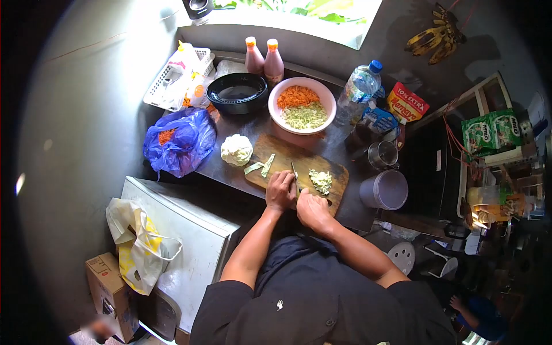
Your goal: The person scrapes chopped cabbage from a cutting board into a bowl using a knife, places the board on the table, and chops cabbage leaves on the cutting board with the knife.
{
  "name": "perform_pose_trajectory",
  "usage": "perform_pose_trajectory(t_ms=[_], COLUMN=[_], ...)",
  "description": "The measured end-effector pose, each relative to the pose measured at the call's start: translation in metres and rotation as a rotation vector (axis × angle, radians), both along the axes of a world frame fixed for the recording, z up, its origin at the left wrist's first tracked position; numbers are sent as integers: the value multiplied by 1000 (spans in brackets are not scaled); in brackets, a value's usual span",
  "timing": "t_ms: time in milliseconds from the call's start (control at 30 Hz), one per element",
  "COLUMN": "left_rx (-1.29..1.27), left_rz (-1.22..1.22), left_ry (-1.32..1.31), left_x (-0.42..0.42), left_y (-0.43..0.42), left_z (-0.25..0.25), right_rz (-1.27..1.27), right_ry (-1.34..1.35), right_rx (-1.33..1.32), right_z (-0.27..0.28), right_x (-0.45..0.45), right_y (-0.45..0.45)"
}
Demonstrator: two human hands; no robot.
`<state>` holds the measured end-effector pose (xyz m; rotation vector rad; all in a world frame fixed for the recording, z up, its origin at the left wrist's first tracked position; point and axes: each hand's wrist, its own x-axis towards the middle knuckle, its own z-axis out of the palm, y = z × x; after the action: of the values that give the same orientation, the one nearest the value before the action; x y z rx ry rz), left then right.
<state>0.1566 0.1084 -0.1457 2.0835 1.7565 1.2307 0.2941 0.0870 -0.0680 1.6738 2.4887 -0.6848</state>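
My right hand (313, 209) is closed around the handle of a knife (294, 170), whose blade points away from me over the wooden cutting board (333, 178). Beside the blade, my left hand (280, 190) presses down on the board with curled fingers; whatever lies under them is hidden. To the right of the knife sits a small heap of chopped cabbage (320, 181). Cut cabbage strips (267, 165) lie on the board's left part. Just past its left edge rests a partly cut cabbage head (236, 150).
Behind the board, a pink bowl (275, 122) holds shredded carrot and cabbage. Black bowls (237, 92) and two sauce bottles (273, 62) stand farther back. A blue plastic bag (190, 144) is at left; a plastic tub (384, 190), glass mug (382, 154) and large bottle (359, 86) stand right.
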Motion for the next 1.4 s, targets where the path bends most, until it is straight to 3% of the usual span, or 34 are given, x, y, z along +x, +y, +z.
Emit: perform_pose_trajectory(t_ms=[267, 433, 833, 1133, 1400], left_rx=[19, 13, -8, 28, -1], left_rz=[-42, -50, -25, -8, -3], left_ry=[-7, -17, -55, -85, -70], left_x=[-1, -2, -2, -1, -1], left_y=[1, 0, -2, -1, -2], left_z=[1, 2, 0, -3, -4], right_rz=[-28, -45, 37, 18, 5], right_ry=[-9, -104, -33, 25, -19], right_rx=[48, 36, -37, 153, 158], right_z=[-31, -32, -23, -6, -24], right_x=[-2, -11, 18, 9, 8], right_y=[-2, 7, -5, -9, -16])
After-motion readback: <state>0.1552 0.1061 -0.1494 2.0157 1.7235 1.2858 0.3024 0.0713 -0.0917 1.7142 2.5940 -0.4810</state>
